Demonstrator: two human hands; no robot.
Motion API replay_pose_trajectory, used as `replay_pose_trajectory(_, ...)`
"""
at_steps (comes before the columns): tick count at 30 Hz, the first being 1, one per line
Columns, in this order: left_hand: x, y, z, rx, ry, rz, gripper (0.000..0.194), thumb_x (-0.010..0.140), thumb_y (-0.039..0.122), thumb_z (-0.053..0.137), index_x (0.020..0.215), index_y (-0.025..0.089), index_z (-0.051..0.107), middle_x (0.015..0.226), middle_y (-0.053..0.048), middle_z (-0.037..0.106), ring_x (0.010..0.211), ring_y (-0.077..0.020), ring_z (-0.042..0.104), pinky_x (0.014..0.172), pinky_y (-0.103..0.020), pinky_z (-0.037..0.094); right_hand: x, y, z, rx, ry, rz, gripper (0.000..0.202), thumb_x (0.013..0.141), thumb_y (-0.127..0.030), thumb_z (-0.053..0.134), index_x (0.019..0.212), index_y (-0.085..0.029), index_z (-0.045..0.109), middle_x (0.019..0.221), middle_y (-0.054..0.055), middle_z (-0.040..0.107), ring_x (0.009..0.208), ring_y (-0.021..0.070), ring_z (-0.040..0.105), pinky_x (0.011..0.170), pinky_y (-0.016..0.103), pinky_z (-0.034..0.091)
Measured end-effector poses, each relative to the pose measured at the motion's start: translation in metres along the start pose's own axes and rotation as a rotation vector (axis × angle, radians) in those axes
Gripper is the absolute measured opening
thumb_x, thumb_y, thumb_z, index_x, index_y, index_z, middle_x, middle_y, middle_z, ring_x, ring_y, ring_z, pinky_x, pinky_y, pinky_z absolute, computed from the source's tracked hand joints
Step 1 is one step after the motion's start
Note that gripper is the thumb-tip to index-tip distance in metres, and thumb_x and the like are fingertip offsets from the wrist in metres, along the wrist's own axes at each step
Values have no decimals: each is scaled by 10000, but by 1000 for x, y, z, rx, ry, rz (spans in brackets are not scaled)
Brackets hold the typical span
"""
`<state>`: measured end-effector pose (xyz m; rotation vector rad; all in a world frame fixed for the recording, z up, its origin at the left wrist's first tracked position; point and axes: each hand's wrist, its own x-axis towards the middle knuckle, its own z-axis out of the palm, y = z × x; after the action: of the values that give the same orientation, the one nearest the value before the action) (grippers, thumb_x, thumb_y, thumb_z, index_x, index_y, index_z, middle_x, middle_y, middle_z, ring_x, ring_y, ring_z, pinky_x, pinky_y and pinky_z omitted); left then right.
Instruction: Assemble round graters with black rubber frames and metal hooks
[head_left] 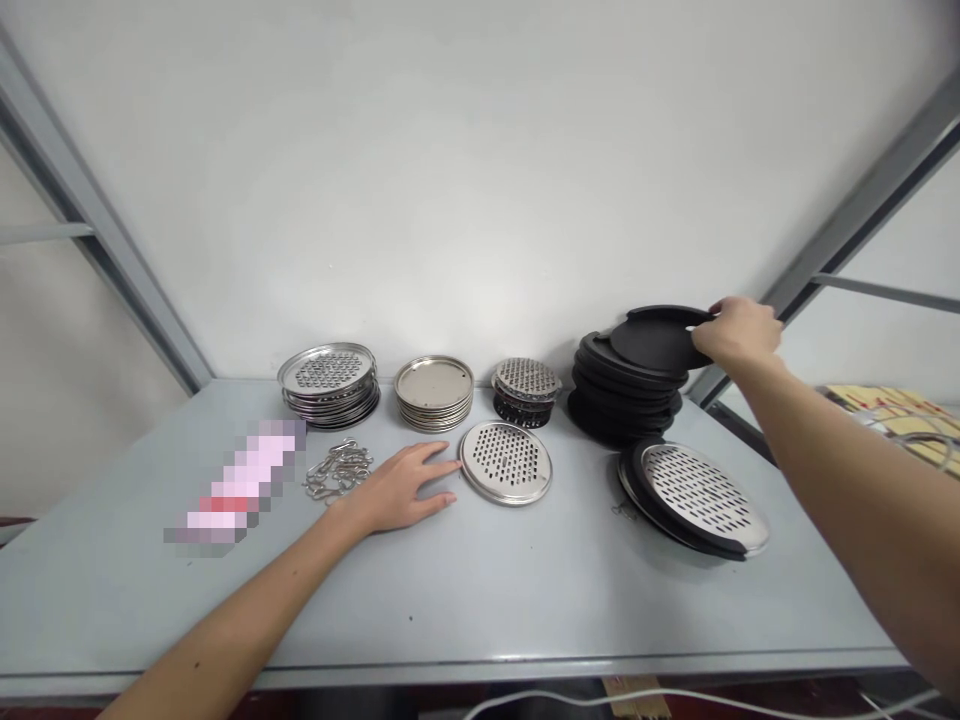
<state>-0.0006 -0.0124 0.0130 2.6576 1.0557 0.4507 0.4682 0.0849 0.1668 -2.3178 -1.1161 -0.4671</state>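
Observation:
My right hand [739,328] grips the rim of a black round holder [656,338], which is tilted above a stack of similar black holders [626,390]. My left hand [409,487] rests on the table with its fingers spread, holding nothing. Just right of its fingertips lies a round perforated metal disc [507,460]. A pile of small metal hooks [339,470] sits left of that hand. On the right, a perforated disc in a black holder [697,490] leans tilted on top of other pieces.
Along the wall stand stacks of perforated metal plates [330,375], plain metal plates [433,385] and small grater discs [527,385]. A blurred pink item [251,475] lies at left on the grey table [465,610]. A white cable [570,697] runs below its front edge.

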Motion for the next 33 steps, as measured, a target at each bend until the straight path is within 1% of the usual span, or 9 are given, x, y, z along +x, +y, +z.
replay_pose_trajectory(4,0,-2,2,-2,23,18,480,898,462,527,1344,288,509,1454,-97,419,1303,-291,433,1059,-447,394,7,4,-11,168,146,196,407,733,-105,597,1135,-113,655,1116,217,630,1049,280,584,882,390,426)
replay_pose_trajectory(6,0,-3,4,4,39,25,483,898,460,526,1344,274,510,1449,-105,425,1295,-294,442,1055,-449,398,9,0,-17,312,266,158,367,801,-126,549,1157,-115,639,1136,193,638,1076,260,579,953,400,402)
replay_pose_trajectory(9,2,-3,4,21,84,34,476,903,446,522,1334,245,518,1431,-121,444,1278,-295,459,1044,-452,411,-2,-19,-29,545,363,-47,336,848,-139,519,1164,-91,621,1159,185,636,1094,223,569,1002,388,380)
replay_pose_trajectory(11,3,-1,1,24,133,35,473,909,428,517,1337,228,508,1425,-123,450,1278,-290,457,1048,-451,409,-23,-41,-40,778,224,-187,356,861,-170,513,1195,-81,598,1175,196,631,1035,209,604,903,350,461)
replay_pose_trajectory(15,3,-3,-8,-37,278,47,443,974,305,401,1409,224,390,1429,-101,439,1299,-234,436,1088,-422,375,-101,-89,-54,1031,-262,-498,320,833,-256,593,1135,-165,651,1124,96,678,957,192,641,866,354,502)
replay_pose_trajectory(19,-1,-12,-18,-59,523,72,448,991,212,326,1438,220,311,1383,-111,475,1252,-215,478,1056,-413,402,-178,-115,-39,1216,-776,-614,333,800,-320,656,1112,-205,657,1148,75,680,985,218,655,888,397,530)
replay_pose_trajectory(21,-3,-15,-22,-2,559,156,471,987,201,334,1454,234,282,1394,-119,465,1269,-233,457,1050,-432,395,-202,-118,-24,1292,-964,-642,375,798,-326,662,1152,-205,631,1160,86,679,1033,234,651,925,427,520)
replay_pose_trajectory(26,-5,-7,-28,124,437,359,491,983,203,346,1463,274,277,1483,-140,341,1318,-273,391,1038,-478,378,-224,-109,8,1340,-1171,-683,398,789,-326,681,1154,-179,628,1155,110,683,1096,251,633,985,443,481)
replay_pose_trajectory(33,-5,23,-38,204,214,460,419,968,276,439,1386,304,425,1497,-101,344,1354,-278,338,1075,-481,334,-226,-92,21,1320,-1415,-690,493,806,-281,675,1272,-190,543,1174,114,676,1093,241,634,971,436,480)
